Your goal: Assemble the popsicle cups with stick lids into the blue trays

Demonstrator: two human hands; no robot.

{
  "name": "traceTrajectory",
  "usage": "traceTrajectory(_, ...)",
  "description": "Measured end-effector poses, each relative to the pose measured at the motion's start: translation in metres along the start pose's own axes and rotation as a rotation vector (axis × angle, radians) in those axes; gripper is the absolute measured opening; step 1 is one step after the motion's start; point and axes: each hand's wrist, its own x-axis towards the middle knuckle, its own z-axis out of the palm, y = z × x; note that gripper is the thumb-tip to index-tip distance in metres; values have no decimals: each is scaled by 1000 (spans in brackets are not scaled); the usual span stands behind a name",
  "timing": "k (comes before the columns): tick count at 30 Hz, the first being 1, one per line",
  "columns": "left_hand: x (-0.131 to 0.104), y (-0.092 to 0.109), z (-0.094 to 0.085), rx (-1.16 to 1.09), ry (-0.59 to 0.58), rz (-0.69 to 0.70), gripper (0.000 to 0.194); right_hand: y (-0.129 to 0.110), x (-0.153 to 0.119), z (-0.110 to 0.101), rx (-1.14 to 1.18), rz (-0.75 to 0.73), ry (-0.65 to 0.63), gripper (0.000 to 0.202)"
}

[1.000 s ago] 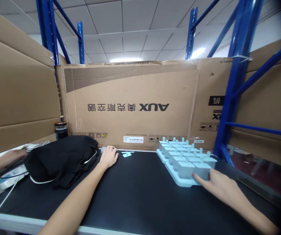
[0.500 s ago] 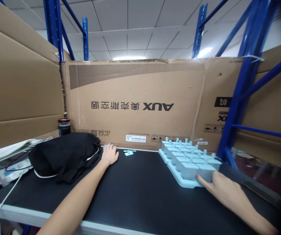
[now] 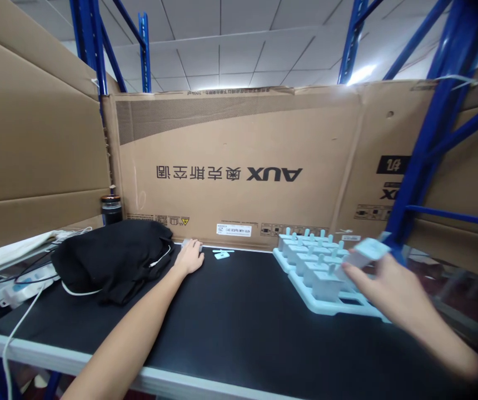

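My right hand (image 3: 389,280) grips a clear popsicle mold with a light blue lid (image 3: 370,249), lifted and tilted above the front right of a light blue tray (image 3: 326,306). Several lidded molds (image 3: 325,283) with upright sticks stand in the tray, and an opening shows near its front. At the back of the table my left hand (image 3: 189,257) rests with its fingers over a clear mold (image 3: 186,243), mostly hidden. Just right of it lie a light blue lid (image 3: 222,255) and a thin blue stick (image 3: 224,251).
Black cloth (image 3: 114,261) lies on the left of the black table (image 3: 230,322), with a white cable, a power strip (image 3: 30,286) and a dark jar (image 3: 111,210) around it. Cardboard (image 3: 230,139) walls the back. Blue rack posts (image 3: 424,144) stand at the sides.
My right hand has lifted one mold up out of the front of the tray, uncovering an opening there. My left hand stays at the back by the clear mold. The view has shifted slightly.
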Motion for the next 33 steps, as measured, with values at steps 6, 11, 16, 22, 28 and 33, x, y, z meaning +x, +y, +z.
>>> traceTrajectory(6, -3, 4, -5, 24, 45, 34, 26, -98, 6, 47, -108, -420, -373, 29)
traceTrajectory(11, -4, 6, -5, 51, 80, 22, 23, -115, 5, 98, -238, -421, -504, 59)
traceTrajectory(16, 0, -1, 6, 34, 54, 1, 28, -104, -7, 109, -182, -415, -564, 61)
traceTrajectory(22, 1, 2, 2, -5, 52, 82, 29, -104, -12, 103, -159, -443, -607, 60)
traceTrajectory(28, -5, 23, -12, -45, 12, 265, 26, -113, -11, 106, -146, -439, -507, 57)
traceTrajectory(33, -5, 31, -13, -68, -58, 381, 32, -114, -7, 113, -97, -332, -437, 78)
